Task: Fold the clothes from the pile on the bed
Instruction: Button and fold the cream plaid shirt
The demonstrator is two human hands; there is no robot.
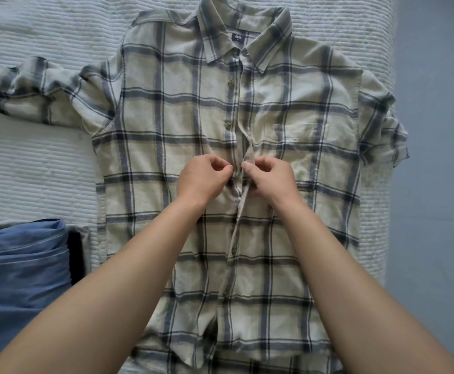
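Note:
A cream and grey plaid shirt (166, 125) lies face up and spread flat on the white bed (39, 168), collar at the far end. Its left sleeve stretches out to the left; the right sleeve is bunched at the bed's right edge. My left hand (204, 179) and my right hand (269, 179) meet at the front placket about halfway down. Each hand pinches one edge of the placket with curled fingers. Two buttons show above my hands, and the placket below them gapes slightly.
A blue garment (18, 271) lies crumpled at the near left of the bed, with a dark item (76, 252) beside it. The bed's right edge borders a grey floor (436, 184).

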